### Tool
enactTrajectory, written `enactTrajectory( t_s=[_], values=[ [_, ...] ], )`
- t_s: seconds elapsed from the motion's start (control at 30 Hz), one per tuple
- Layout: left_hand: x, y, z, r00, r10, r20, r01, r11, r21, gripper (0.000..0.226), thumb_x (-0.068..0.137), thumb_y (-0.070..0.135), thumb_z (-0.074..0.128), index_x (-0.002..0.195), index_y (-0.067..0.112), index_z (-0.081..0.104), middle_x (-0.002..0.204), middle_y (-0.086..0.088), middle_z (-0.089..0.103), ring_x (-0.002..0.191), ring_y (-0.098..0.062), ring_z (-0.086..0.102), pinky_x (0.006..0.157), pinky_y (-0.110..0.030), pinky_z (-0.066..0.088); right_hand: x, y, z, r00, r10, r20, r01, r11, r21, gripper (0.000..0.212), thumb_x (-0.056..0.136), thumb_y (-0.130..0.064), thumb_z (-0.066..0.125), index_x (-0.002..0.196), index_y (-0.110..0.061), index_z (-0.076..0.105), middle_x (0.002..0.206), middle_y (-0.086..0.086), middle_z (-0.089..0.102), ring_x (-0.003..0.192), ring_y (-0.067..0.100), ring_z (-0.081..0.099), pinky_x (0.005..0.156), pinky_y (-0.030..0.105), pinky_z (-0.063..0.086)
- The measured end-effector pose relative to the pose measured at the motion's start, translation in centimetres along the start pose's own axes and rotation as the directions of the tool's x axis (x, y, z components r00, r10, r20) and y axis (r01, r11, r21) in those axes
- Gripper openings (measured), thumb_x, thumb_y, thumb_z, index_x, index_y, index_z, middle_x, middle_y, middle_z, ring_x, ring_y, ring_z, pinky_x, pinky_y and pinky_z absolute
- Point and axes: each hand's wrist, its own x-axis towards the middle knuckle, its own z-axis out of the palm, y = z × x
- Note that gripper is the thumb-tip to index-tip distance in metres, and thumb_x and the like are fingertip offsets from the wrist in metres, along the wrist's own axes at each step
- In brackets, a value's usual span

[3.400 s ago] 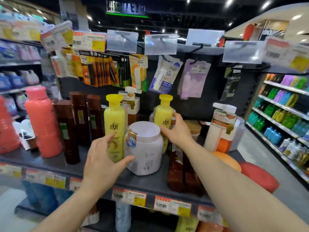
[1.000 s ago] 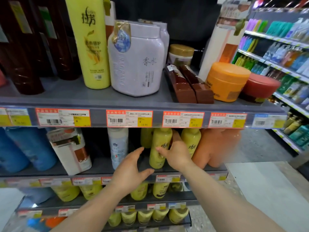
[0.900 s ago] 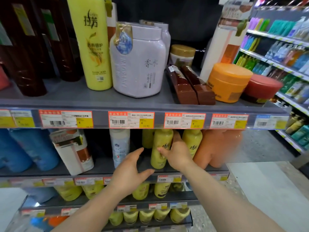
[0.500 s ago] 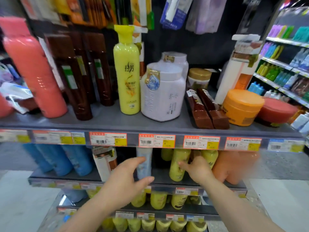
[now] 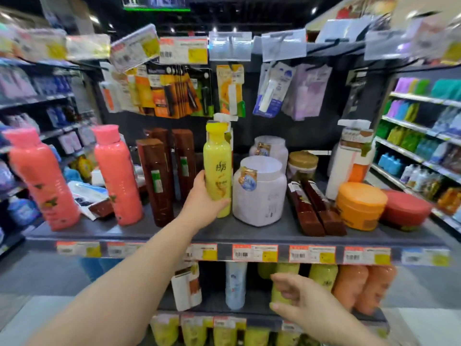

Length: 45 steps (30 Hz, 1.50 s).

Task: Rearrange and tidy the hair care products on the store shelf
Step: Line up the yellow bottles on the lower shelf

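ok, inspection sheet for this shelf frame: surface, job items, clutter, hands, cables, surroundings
Surface: grey top shelf, price tags along its front edge.
Job's things: yellow bottle upright beside white jar; brown bottles upright; two brown boxes lying flat.
Clutter: loose packets behind the pink bottles.
Grips: left hand closed around the yellow bottle; right hand on a yellow-green bottle on the lower shelf, closure unclear.
Cables: nothing seen.
Surroundings: hanging packets above; stocked aisles either side.
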Motion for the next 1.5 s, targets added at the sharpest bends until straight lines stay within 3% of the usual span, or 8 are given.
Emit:
enactTrajectory(
  t_s=[0.23, 0.4, 0.6, 0.77, 0.9, 1.2, 1.33, 1.5],
  values=[
    [0.9, -0.6, 0.9, 0.998, 0.015, -0.055, -0.014, 0.999, 0.032, 0.075, 0.084, 0.029, 0.072, 0.144, 0.022, 0.028, 0.133, -0.001, 0.056, 0.116, -0.02, 0.054, 0.095, -0.037, 0.045, -0.6, -0.4, -0.4, 0.999, 0.004, 0.032, -0.004, 1.0, -0.007, 0.045, 0.079, -0.034, 0.077, 0.118, -0.037, 0.056, 0.111, -0.013, 0.064, 0.098, -0.003, 0.062, 0.09, 0.014, 0.049],
    [-2.6, 0.8, -2.0, 0.993, 0.088, -0.082, -0.086, 0.996, 0.023, 0.067, 0.083, 0.028, 0.073, 0.139, 0.024, 0.036, 0.12, 0.009, 0.061, 0.106, -0.011, 0.059, 0.091, -0.032, 0.047, -0.6, -3.9, -1.3, 0.992, -0.129, 0.015, 0.128, 0.991, 0.028, 0.044, 0.081, -0.029, 0.075, 0.12, -0.035, 0.056, 0.115, -0.009, 0.064, 0.103, 0.002, 0.063, 0.096, 0.025, 0.05],
    [-12.8, 1.0, -5.5, 0.981, 0.158, 0.112, -0.15, 0.986, -0.076, 0.071, 0.063, 0.057, 0.078, 0.125, 0.042, 0.044, 0.114, 0.019, 0.067, 0.104, -0.001, 0.065, 0.082, -0.03, 0.055, -1.1, -9.8, -4.9, 0.949, -0.315, -0.015, 0.308, 0.913, 0.269, 0.068, 0.069, -0.043, 0.081, 0.128, -0.042, 0.048, 0.118, -0.013, 0.062, 0.102, 0.0, 0.064, 0.087, 0.025, 0.055],
    [-20.3, -4.0, 0.4, 0.976, 0.072, 0.206, -0.053, 0.994, -0.098, 0.067, 0.068, 0.042, 0.081, 0.121, 0.058, 0.042, 0.113, 0.022, 0.064, 0.106, 0.003, 0.062, 0.078, -0.021, 0.057, -1.4, -10.6, -4.8, 0.905, -0.413, 0.102, 0.389, 0.9, 0.199, 0.071, 0.067, -0.037, 0.086, 0.128, -0.038, 0.05, 0.117, -0.011, 0.065, 0.1, 0.003, 0.066, 0.087, 0.032, 0.056],
    [-22.0, -10.1, 6.6, 0.961, -0.074, 0.266, 0.118, 0.981, -0.152, 0.069, 0.068, 0.03, 0.081, 0.117, 0.06, 0.042, 0.112, 0.021, 0.065, 0.104, -0.002, 0.064, 0.089, -0.036, 0.055, -0.9, -5.5, -1.0, 0.923, -0.368, 0.114, 0.369, 0.929, 0.016, 0.065, 0.067, -0.033, 0.087, 0.124, -0.033, 0.055, 0.114, -0.014, 0.066, 0.104, 0.001, 0.062, 0.094, 0.033, 0.051],
    [-17.5, -17.7, 15.3, 0.97, -0.102, 0.219, 0.141, 0.975, -0.172, 0.07, 0.076, 0.024, 0.079, 0.114, 0.066, 0.037, 0.115, 0.029, 0.059, 0.109, 0.005, 0.057, 0.089, -0.025, 0.049, 3.0, 6.9, 1.2, 0.998, -0.034, -0.044, 0.036, 0.998, 0.046, 0.071, 0.072, -0.018, 0.083, 0.135, -0.021, 0.049, 0.118, -0.005, 0.059, 0.1, 0.004, 0.06, 0.088, 0.021, 0.052],
    [-15.4, -18.7, 17.3, 0.969, -0.139, 0.203, 0.177, 0.967, -0.182, 0.066, 0.077, 0.021, 0.077, 0.127, 0.043, 0.039, 0.117, 0.016, 0.063, 0.107, -0.001, 0.061, 0.096, -0.039, 0.05, 4.0, 10.1, 0.7, 0.981, 0.039, -0.189, -0.029, 0.998, 0.056, 0.064, 0.076, -0.017, 0.081, 0.132, -0.02, 0.051, 0.116, -0.002, 0.06, 0.096, 0.006, 0.06, 0.078, 0.015, 0.049],
    [-14.5, -18.9, 19.6, 0.98, -0.116, 0.161, 0.144, 0.974, -0.173, 0.062, 0.084, 0.014, 0.071, 0.129, 0.036, 0.034, 0.117, 0.024, 0.056, 0.105, 0.016, 0.054, 0.09, -0.017, 0.046, 5.8, 12.1, 1.9, 0.937, 0.021, -0.35, 0.001, 0.998, 0.062, 0.079, 0.075, -0.021, 0.081, 0.141, -0.023, 0.038, 0.112, -0.013, 0.05, 0.109, 0.009, 0.052, 0.087, 0.025, 0.044]
  ],
)
